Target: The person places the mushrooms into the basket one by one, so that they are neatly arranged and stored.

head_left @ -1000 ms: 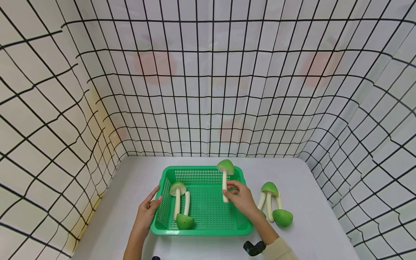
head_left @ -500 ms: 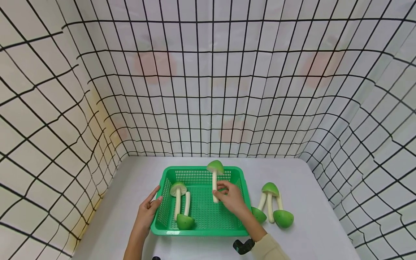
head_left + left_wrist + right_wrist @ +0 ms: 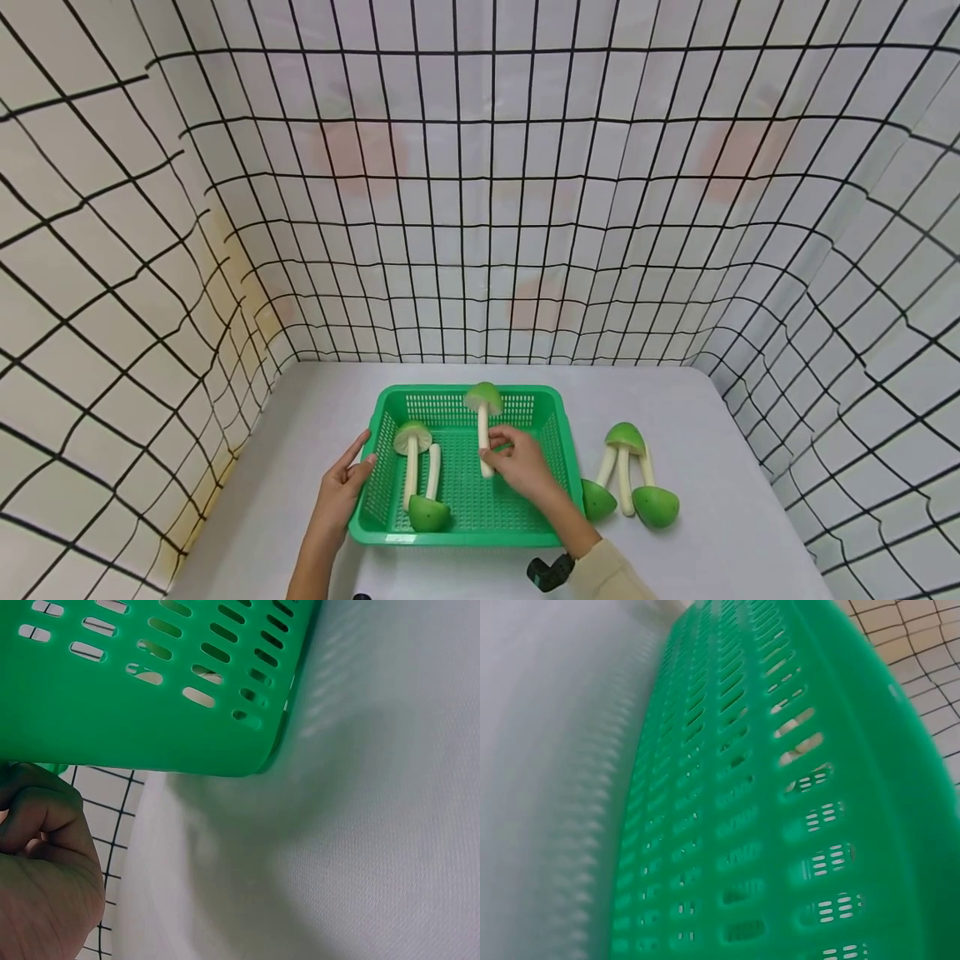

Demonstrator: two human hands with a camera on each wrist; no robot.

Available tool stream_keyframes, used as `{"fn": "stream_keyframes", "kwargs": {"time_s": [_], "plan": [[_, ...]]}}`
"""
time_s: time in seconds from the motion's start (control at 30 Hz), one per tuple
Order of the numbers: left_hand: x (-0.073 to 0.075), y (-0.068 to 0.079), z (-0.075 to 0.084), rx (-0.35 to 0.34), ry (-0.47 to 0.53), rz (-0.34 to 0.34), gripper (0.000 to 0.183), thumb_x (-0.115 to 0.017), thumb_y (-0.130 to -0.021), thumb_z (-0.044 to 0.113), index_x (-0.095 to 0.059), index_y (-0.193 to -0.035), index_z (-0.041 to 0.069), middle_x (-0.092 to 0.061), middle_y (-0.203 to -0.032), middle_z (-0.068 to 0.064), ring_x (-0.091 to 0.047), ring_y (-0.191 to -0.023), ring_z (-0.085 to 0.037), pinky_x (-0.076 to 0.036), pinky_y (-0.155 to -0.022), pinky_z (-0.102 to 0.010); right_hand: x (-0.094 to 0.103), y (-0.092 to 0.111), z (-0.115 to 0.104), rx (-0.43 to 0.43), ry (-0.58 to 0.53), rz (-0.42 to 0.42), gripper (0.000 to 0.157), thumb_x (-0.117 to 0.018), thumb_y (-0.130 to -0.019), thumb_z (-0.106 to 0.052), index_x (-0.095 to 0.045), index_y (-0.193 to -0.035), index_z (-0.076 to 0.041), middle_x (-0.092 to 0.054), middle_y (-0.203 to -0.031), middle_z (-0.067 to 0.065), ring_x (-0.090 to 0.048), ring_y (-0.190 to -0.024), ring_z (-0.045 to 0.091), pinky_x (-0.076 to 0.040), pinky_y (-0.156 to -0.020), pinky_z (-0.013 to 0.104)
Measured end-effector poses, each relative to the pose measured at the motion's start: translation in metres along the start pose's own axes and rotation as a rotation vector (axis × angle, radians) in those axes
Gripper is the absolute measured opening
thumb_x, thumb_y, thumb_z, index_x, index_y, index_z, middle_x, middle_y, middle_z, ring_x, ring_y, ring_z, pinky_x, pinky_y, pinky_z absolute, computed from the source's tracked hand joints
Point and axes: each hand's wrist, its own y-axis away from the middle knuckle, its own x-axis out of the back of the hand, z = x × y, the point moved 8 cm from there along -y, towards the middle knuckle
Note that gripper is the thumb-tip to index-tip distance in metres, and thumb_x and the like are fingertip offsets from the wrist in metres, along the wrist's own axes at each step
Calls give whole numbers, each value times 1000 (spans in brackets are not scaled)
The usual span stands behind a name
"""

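The right hand (image 3: 519, 468) pinches a green-capped mushroom (image 3: 483, 421) by its white stem, cap away from the person, over the middle of the green plastic basket (image 3: 465, 539). The left hand (image 3: 337, 496) grips the basket's left rim. Two mushrooms (image 3: 412, 471) lie inside the basket's left part; more mushrooms (image 3: 624, 471) lie to its right.

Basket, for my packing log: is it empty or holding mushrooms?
Not empty: two mushrooms lie inside the basket, at its left; the right hand holds a third.

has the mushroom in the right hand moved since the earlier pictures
Yes: the held mushroom has moved left, away from the right rim of the green basket.
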Motion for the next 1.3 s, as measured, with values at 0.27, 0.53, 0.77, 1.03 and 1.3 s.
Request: {"fn": "stream_keyframes", "kwargs": {"time_s": [0.27, 0.53, 0.77, 1.03, 1.3], "plan": [[-1, 0, -2, 6, 8, -1, 57, -66, -101, 38, -47, -154, 35, -68, -87, -7, -64, -72, -16, -54, -63, -29, -11, -1, 4, 9, 26, -44, 34, -73, -96, -17, -67, -126, -3, -68, -107, 11, -67, -85, 16, -57, -64, 34], [0, 0, 0, -10, 6, -6, 57, -67, -101, 40, -47, -154, 36, -73, -97, -13, -67, -74, -19, -55, -63, -29, -29, -4, 3, -4, 62, -96, 34, -72, -96, -16, -67, -128, -3, -67, -109, 11, -67, -85, 18, -55, -63, 33], [-1, -2, 0, -16, 6, -1, 55, -67, -101, 39, -49, -153, 36, -72, -96, -16, -66, -74, -21, -55, -63, -29, -41, -7, 1, -32, 102, -142, 31, -70, -98, -17, -68, -126, -6, -68, -113, 13, -67, -87, 19, -55, -64, 34], [1, -4, -2, -11, -7, 13, 52, -65, -103, 36, -50, -153, 36, -72, -99, -16, -66, -76, -22, -54, -64, -29, -53, -9, -1, -20, 131, -199, 32, -70, -98, -17, -68, -126, -2, -68, -111, 14, -66, -86, 19, -55, -65, 34], [3, -4, -4, -27, -13, 14, 54, -66, -101, 37, -50, -153, 35, -56, -74, -2, -56, -66, -15, -49, -60, -26, -63, -10, -3, -40, 139, -219, 33, -69, -97, -14, -66, -125, 3, -67, -109, 15, -65, -89, 22, -55, -67, 35]]}}
